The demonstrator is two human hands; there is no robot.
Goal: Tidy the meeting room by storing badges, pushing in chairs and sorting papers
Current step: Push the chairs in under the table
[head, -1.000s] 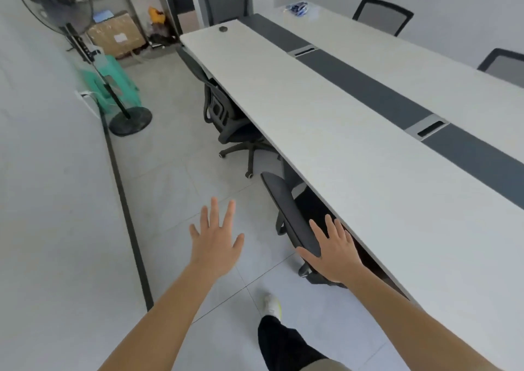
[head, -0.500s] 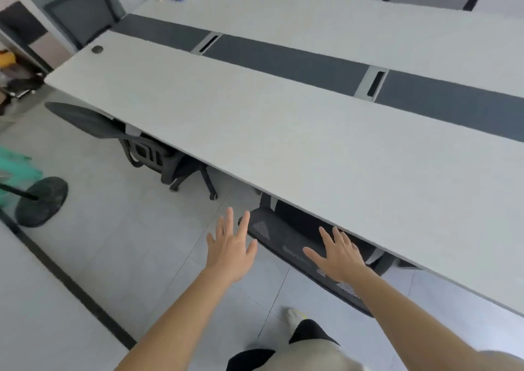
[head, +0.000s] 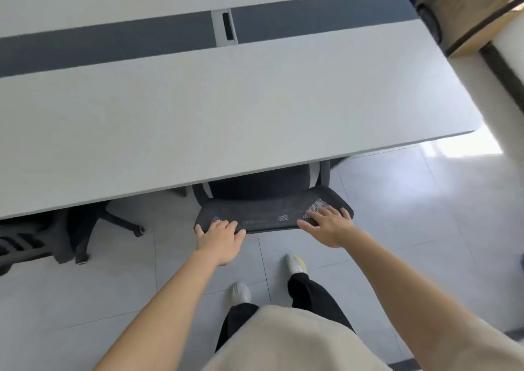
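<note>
A black mesh chair (head: 272,214) stands tucked in at the near edge of the table (head: 198,121), its seat under the tabletop and only the top of its backrest out in front of that edge, towards the table's right-hand end. Both hands are on that backrest rim. The left hand (head: 219,238) lies on its left corner, palm down, fingers spread and laid over the edge, with nothing clasped. The right hand (head: 330,226) lies near the right corner, fingers straight and splayed flat on the mesh, also holding nothing. The chair is thus directly ahead of the hands, between them and the table, touching both. The person's two shoes are on the tiled floor (head: 397,214) just behind the chair. Further left along the same table edge a second chair (head: 71,229) shows its dark base and castors partly under the tabletop. A dark strip with a cable slot (head: 226,27) runs along the table's middle, and a cardboard box (head: 467,10) appears beyond the table's right end.
</note>
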